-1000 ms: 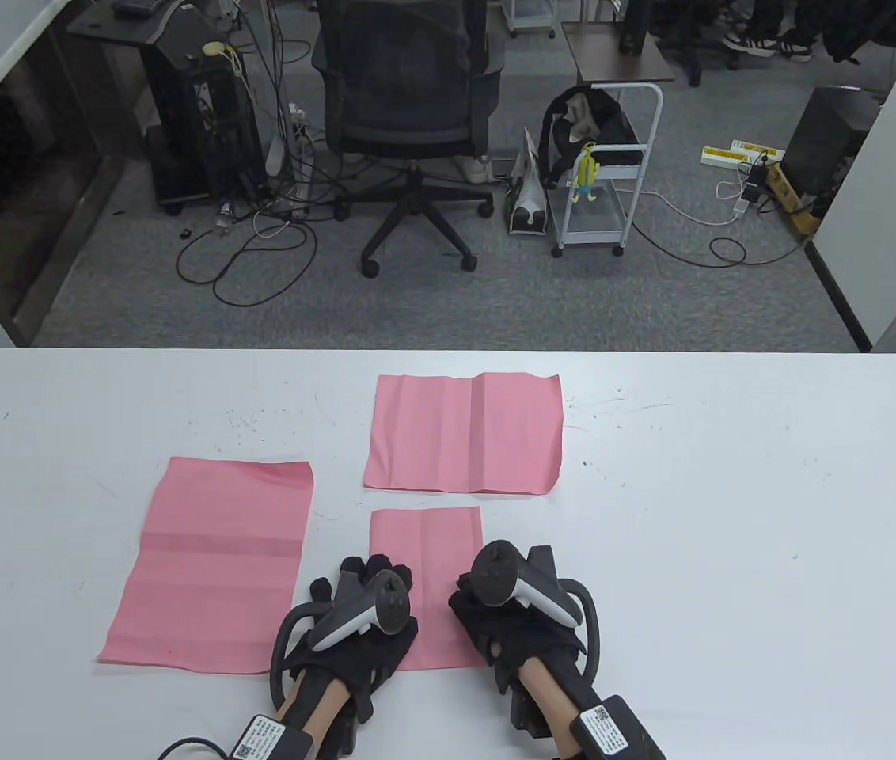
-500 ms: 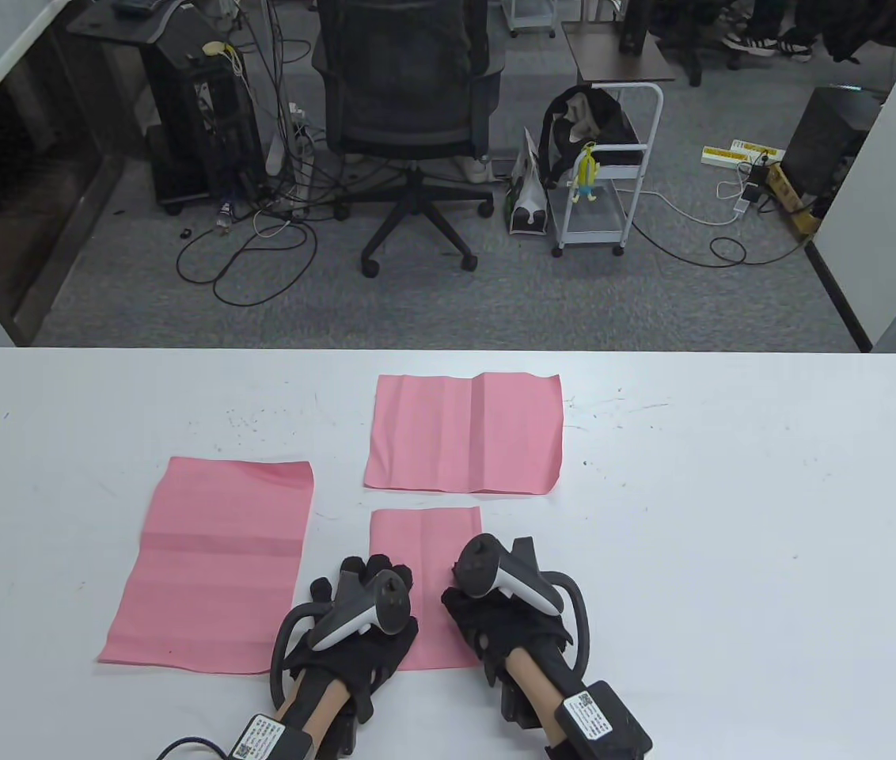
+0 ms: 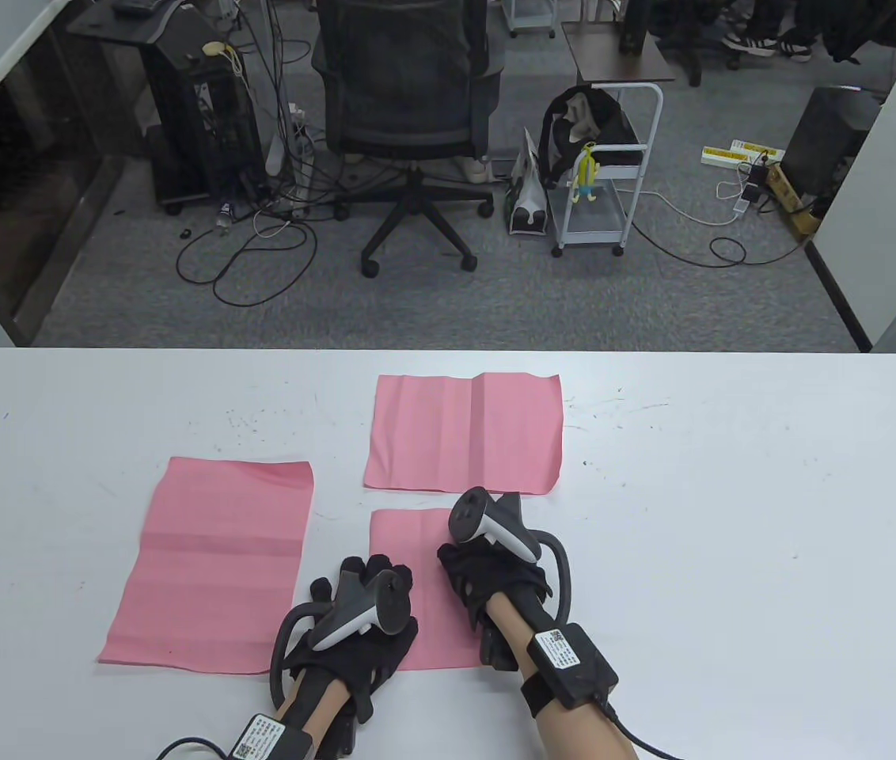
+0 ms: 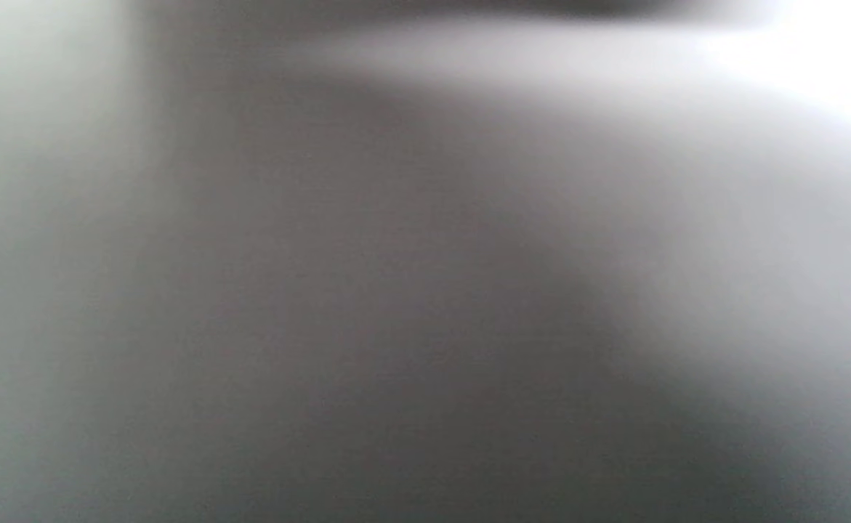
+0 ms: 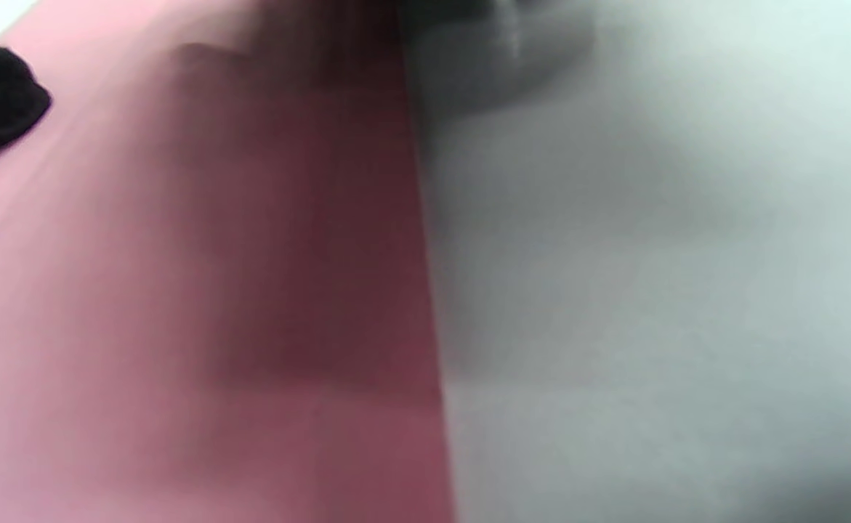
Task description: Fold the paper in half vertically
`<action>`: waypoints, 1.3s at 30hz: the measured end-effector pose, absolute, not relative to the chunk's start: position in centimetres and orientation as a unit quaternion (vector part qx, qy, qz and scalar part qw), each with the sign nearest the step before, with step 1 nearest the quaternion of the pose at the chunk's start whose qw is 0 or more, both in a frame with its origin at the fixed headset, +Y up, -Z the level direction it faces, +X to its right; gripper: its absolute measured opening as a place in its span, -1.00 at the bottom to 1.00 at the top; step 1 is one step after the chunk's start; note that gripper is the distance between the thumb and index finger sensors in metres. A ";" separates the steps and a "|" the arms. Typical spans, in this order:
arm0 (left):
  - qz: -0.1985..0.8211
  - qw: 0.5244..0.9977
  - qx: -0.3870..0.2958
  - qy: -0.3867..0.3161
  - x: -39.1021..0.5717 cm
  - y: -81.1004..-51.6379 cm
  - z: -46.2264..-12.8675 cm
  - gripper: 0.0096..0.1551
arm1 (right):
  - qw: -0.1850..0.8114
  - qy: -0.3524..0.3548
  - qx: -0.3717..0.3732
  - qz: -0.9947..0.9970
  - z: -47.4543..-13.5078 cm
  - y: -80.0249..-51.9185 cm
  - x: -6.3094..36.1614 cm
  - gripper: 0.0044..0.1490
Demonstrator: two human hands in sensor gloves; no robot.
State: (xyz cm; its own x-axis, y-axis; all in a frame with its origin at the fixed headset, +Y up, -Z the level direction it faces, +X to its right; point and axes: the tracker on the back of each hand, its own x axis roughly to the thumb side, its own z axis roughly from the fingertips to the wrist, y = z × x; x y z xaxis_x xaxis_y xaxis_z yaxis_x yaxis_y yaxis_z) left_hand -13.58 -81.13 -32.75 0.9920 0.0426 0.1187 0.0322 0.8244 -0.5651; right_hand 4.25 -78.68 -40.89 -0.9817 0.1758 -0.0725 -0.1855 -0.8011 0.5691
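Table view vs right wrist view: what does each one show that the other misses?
Only the table view shows both hands: the left hand rests on the near-left part of the folded pink paper, the right hand lies over its right edge. It also shows two more pink sheets, one at the left and one farther back. Only the right wrist view shows the folded paper's right edge close up, blurred. Both show the pink paper and the white table.
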 end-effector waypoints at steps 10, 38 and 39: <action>0.003 0.953 -0.297 -0.063 -13.6 -81.2 -32.7 -0.11 | 0.175 0.305 0.025 0.936 -40.3 -77.9 5.9 -0.17; 0.004 0.953 -0.298 -0.063 -13.6 -81.3 -32.8 -0.11 | 0.079 0.278 0.117 0.950 -33.0 -76.8 5.4 -0.28; 0.004 0.953 -0.298 -0.063 -13.6 -81.3 -32.8 -0.11 | 0.076 0.279 0.121 0.950 -32.6 -76.8 5.4 -0.28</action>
State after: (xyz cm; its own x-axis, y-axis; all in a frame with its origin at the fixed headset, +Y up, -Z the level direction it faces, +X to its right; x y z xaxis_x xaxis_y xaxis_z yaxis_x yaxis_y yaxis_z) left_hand -13.59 -81.28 -32.81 0.9921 0.0454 0.1173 0.0295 0.8228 -0.5675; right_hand 5.38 -76.80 -32.56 -0.9594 0.2108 0.1872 -0.0761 -0.8330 0.5480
